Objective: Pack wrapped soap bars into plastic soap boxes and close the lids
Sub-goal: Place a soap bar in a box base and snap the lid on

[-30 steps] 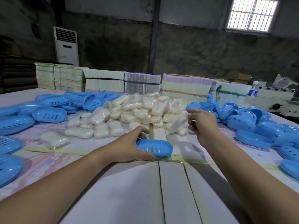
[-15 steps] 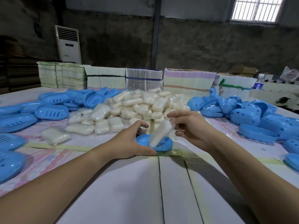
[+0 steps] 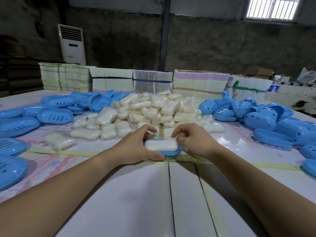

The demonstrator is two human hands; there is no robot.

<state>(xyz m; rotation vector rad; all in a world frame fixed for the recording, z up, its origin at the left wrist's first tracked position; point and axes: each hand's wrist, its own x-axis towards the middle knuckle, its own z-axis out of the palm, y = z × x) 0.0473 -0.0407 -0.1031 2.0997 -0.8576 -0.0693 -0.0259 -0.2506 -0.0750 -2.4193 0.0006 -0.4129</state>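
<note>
A white wrapped soap bar (image 3: 160,145) lies flat in a blue plastic soap box base (image 3: 171,153) at the table's middle. My left hand (image 3: 133,147) grips the base from its left end, thumb along the front rim and forefinger curved over the back. My right hand (image 3: 193,141) is at the bar's right end, fingers curled and pinching the wrapper there. No lid is on this base.
Behind my hands lies a big pile of wrapped soap bars (image 3: 153,108). Slotted blue bases (image 3: 54,115) spread over the left side, and domed blue lids (image 3: 259,120) are heaped at the right. Flat carton stacks (image 3: 152,82) line the back edge. One loose bar (image 3: 59,140) lies left. White table (image 3: 136,194) stretches toward me.
My right hand brought a wrapped bar from the pile down into the base, and the bar went from tilted to lying flat. My left hand kept its hold on the base.
</note>
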